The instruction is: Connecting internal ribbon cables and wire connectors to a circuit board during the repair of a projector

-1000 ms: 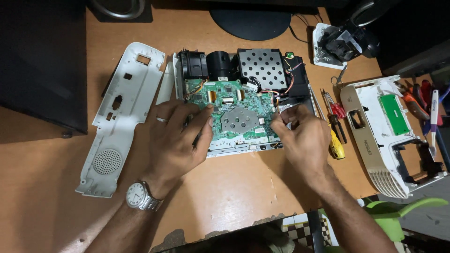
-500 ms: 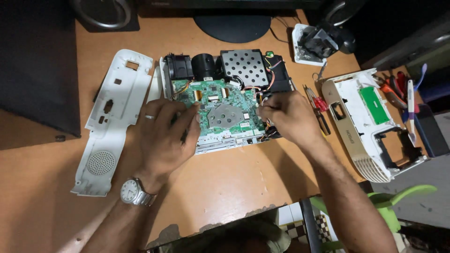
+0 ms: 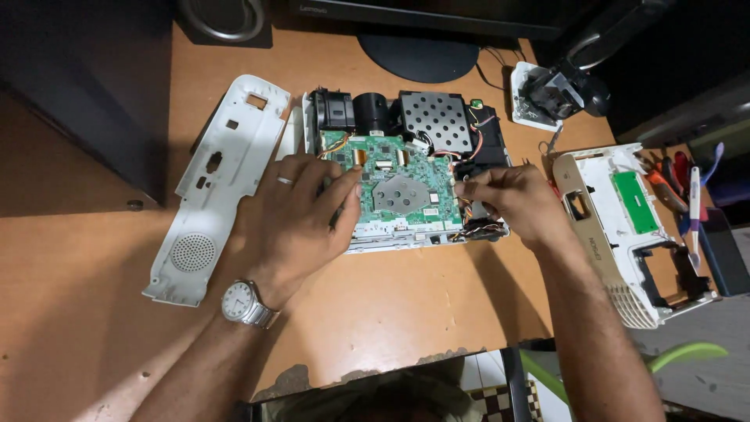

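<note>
An opened projector chassis (image 3: 406,234) lies on the wooden desk (image 3: 391,312), with a green circuit board (image 3: 398,184) on top, black fans and a perforated metal plate at its far side. My left hand (image 3: 301,211), wearing a ring and a wristwatch, rests on the left edge of the board, fingers spread and pressing it. My right hand (image 3: 512,199) pinches the board's right edge between thumb and fingertips, beside a bundle of coloured wires (image 3: 480,227).
A white side panel (image 3: 215,184) with a speaker grille lies left of the chassis. The white top cover (image 3: 625,234) sits upside down at right, screwdrivers (image 3: 672,176) beyond it. A lens assembly (image 3: 551,94), a monitor stand and a speaker are at the back.
The camera view shifted slightly. My right hand moved from over the board's right part to its right edge, pinching there. My left hand stays on the left side.
</note>
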